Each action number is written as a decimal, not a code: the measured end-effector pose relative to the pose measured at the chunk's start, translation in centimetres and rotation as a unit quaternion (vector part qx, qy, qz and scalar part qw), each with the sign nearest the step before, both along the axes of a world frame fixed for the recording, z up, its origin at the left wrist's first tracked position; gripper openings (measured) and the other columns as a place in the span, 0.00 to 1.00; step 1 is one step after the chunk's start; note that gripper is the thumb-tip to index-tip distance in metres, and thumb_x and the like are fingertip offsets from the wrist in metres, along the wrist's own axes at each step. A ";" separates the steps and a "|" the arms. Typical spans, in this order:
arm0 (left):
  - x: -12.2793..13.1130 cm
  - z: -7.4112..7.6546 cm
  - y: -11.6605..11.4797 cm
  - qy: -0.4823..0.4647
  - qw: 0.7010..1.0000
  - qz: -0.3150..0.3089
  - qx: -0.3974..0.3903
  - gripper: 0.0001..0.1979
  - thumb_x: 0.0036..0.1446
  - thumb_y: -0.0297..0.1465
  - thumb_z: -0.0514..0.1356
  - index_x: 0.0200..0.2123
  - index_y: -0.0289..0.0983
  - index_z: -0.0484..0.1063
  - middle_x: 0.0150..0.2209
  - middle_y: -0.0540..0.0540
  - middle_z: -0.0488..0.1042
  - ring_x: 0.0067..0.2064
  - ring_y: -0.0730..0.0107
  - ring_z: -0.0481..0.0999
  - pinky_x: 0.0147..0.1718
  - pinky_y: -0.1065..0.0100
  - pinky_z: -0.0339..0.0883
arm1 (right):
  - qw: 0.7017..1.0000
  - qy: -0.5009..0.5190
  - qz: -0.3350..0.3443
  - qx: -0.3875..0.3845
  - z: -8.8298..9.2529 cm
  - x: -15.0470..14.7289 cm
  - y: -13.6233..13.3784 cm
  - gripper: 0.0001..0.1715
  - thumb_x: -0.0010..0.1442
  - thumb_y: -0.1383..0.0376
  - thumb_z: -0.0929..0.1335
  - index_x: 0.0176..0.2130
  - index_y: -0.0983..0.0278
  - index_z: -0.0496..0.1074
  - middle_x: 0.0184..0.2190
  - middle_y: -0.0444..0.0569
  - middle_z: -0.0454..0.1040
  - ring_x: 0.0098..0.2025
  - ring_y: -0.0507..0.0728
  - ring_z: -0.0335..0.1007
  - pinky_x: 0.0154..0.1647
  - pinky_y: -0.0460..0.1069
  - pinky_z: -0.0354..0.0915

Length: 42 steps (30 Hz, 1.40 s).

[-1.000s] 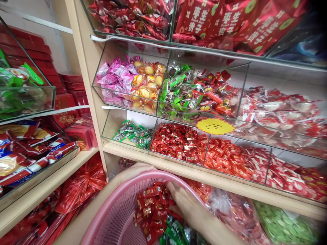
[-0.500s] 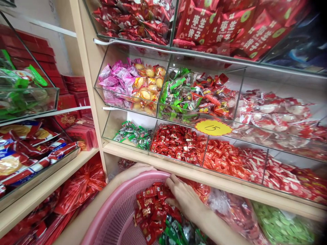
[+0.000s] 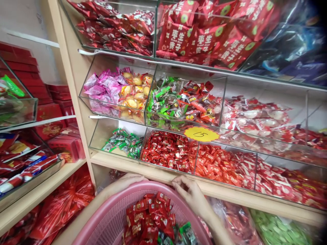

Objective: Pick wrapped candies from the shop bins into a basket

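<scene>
A pink plastic basket (image 3: 102, 207) with mesh walls fills the bottom centre. Small red-wrapped candies (image 3: 149, 214) are heaped in it, with green-and-dark wrapped candies (image 3: 187, 234) beside them. My left hand (image 3: 129, 182) is curved over the basket's far rim, gripping it, its fingertips partly hidden behind. At the basket's right rim, in front of the shelf edge, is my right hand (image 3: 187, 190). Its fingers are loosely bent and apart, and I see nothing in them. Just above lies a clear bin compartment of red-wrapped candies (image 3: 166, 149), with green-wrapped candies (image 3: 125, 141) to its left.
Clear bins of sweets stand in tiers on a wooden shelf (image 3: 117, 161). A yellow price tag (image 3: 201, 134) marked 15 hangs on the middle tier. Below the shelf are a bag of green sweets (image 3: 278, 224) and red plastic bags (image 3: 66, 204). Red boxes (image 3: 58, 143) stand at left.
My right hand has come up out of the candies in the basket to beside its right rim. The view has shifted, with the shelves now further left and lower.
</scene>
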<state>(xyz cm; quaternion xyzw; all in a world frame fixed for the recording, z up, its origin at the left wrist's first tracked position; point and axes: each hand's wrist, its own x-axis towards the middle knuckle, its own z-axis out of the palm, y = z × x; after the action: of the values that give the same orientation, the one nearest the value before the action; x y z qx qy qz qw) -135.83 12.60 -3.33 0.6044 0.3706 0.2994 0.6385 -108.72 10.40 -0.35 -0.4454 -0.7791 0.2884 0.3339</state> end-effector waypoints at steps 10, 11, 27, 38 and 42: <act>0.6 0.6 0.6 0.035 0.999 0.020 -0.032 0.16 0.56 0.41 0.56 0.43 0.42 0.76 0.41 0.49 0.77 0.48 0.59 0.73 0.50 0.64 0.60 | 1.000 0.020 -0.018 0.002 -0.1 1.4 -1.0 0.19 0.63 0.55 0.59 0.31 0.65 0.69 0.24 0.45 0.69 0.27 0.52 0.61 0.29 0.46 0.59; 0.6 0.7 0.5 0.039 0.999 0.021 -0.027 0.16 0.56 0.40 0.56 0.44 0.43 0.76 0.40 0.50 0.77 0.47 0.59 0.73 0.50 0.64 0.60 | 1.000 0.023 -0.018 0.002 0.0 1.5 -1.0 0.19 0.63 0.55 0.59 0.31 0.64 0.69 0.25 0.45 0.69 0.27 0.52 0.61 0.29 0.46 0.59; 0.2 0.1 0.5 0.044 0.998 0.031 -0.029 0.15 0.55 0.42 0.56 0.41 0.44 0.77 0.40 0.48 0.77 0.47 0.56 0.73 0.49 0.63 0.61 | 0.964 0.046 -0.153 0.210 -0.8 2.6 -0.2 0.17 0.64 0.61 0.57 0.49 0.62 0.65 0.40 0.54 0.61 0.40 0.55 0.64 0.41 0.49 0.65; -0.6 -0.2 0.2 0.020 0.999 0.035 -0.021 0.16 0.54 0.43 0.57 0.39 0.42 0.78 0.40 0.46 0.77 0.45 0.56 0.74 0.48 0.62 0.62 | 0.949 -0.036 -0.214 0.229 0.3 2.1 0.6 0.13 0.64 0.60 0.57 0.39 0.62 0.67 0.36 0.51 0.61 0.37 0.57 0.62 0.37 0.50 0.62; -0.4 -0.3 0.3 0.026 0.999 0.025 -0.014 0.17 0.54 0.43 0.56 0.41 0.42 0.77 0.40 0.47 0.77 0.45 0.57 0.74 0.47 0.63 0.62 | 0.956 -0.039 -0.173 0.233 3.2 1.4 1.2 0.12 0.65 0.62 0.55 0.40 0.62 0.63 0.37 0.52 0.66 0.39 0.56 0.65 0.40 0.50 0.61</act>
<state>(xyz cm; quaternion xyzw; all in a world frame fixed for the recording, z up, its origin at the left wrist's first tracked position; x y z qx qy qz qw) -136.26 12.93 -3.67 0.5938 0.4061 0.2943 0.6291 -107.36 11.56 2.83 -0.4944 -0.7482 0.0191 0.4421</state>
